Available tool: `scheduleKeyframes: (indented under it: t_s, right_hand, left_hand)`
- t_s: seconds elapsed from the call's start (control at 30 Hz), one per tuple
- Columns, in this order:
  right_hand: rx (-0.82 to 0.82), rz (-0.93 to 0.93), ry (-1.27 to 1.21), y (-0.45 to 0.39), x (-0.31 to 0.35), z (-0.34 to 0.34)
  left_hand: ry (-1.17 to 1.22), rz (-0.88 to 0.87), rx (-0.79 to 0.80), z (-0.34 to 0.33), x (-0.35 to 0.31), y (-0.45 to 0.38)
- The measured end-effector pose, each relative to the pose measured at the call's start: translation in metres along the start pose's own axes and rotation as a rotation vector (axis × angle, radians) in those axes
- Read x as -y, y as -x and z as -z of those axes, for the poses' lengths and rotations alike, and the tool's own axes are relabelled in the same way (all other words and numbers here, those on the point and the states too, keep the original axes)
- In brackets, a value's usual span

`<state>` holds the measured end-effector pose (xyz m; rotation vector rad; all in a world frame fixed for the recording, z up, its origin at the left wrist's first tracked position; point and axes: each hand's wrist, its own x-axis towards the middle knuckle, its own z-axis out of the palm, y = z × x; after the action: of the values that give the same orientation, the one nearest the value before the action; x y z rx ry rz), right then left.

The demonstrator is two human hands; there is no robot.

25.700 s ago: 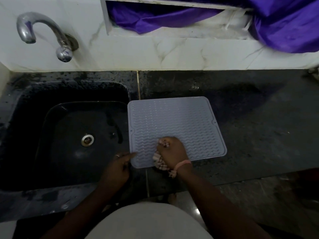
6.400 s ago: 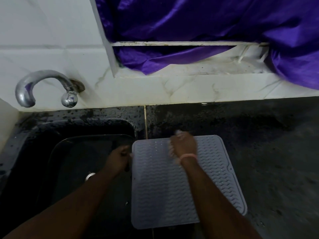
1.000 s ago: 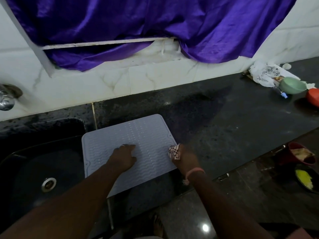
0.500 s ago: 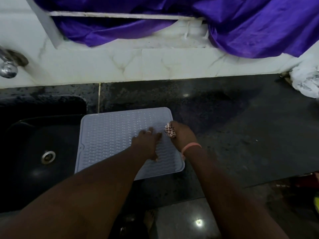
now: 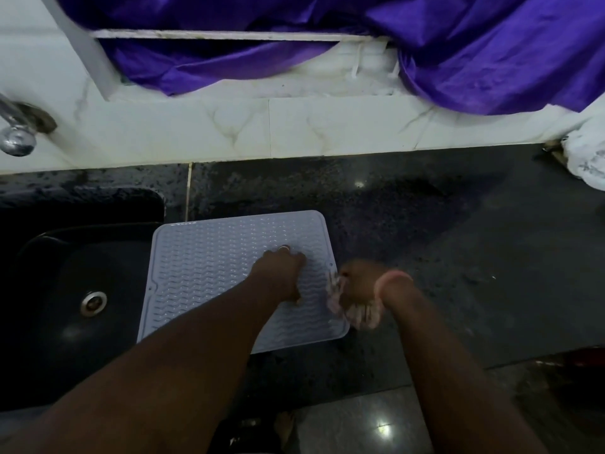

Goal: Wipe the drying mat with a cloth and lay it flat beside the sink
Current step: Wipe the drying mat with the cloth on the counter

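mat: the grey drying mat (image 5: pixel 209 270) is lying flat on the dark counter (image 5: pixel 442 244), with its left edge hanging a bit over the rim of the sink (image 5: pixel 42 290)
left hand: the left hand (image 5: pixel 281 270) is resting on the right half of the mat, knuckles up and fingers bent down onto the ridges, not gripping anything as far as I can see
right hand: the right hand (image 5: pixel 360 286) is sitting right at the mat's right edge, fingers curled round a bunched-up cloth (image 5: pixel 357 311); it's pretty blurry though
cloth: pale and patterned, poking out under the fist, touching the mat's edge and the counter
wrist: a pink band (image 5: pixel 391 280) is sitting on the right wrist
background: a purple curtain (image 5: pixel 458 54) is hanging over the white tiled wall, and a chrome tap (image 5: pixel 16 132) is showing at far left
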<state>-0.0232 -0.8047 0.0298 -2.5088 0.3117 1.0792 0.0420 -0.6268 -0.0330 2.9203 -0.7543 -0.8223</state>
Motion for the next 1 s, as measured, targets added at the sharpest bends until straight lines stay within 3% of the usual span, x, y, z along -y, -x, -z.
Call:
scheduleKeyframes:
  t_s: [0.13, 0.2, 0.33, 0.47, 0.63, 0.77, 0.83, 0.9, 1.0]
  right_hand:
    - [-0.455, 0.056, -0.284, -0.057, 0.023, 0.038]
    - [-0.590, 0.109, -0.303, -0.084, 0.033, 0.037]
    - [-0.623, 0.161, 0.004, -0.116, 0.034, 0.012]
    - [-0.540, 0.152, 0.054, -0.091, 0.031, -0.005]
    - [-0.305, 0.121, 0.049, -0.041, 0.014, -0.022]
    - [-0.048, 0.066, 0.014, -0.033, 0.012, 0.014]
    - [-0.161, 0.022, -0.168, -0.053, 0.022, 0.046]
    - [-0.419, 0.026, -0.283, -0.089, 0.032, 0.065]
    - [-0.600, 0.140, -0.142, -0.129, 0.043, 0.059]
  left_hand:
    - [0.055, 0.057, -0.040, 0.015, -0.012, -0.014]
    - [0.085, 0.125, -0.076, 0.017, -0.015, -0.020]
    - [0.069, 0.168, -0.154, 0.013, -0.019, -0.026]
    - [0.043, 0.195, -0.125, 0.015, -0.019, -0.032]
    - [0.036, 0.169, -0.069, 0.013, -0.010, -0.033]
    - [0.040, 0.163, -0.069, 0.010, -0.010, -0.033]
    - [0.063, 0.172, -0.099, 0.012, -0.011, -0.032]
    - [0.074, 0.184, -0.108, 0.013, -0.012, -0.033]
    - [0.078, 0.201, -0.094, 0.012, -0.014, -0.034]
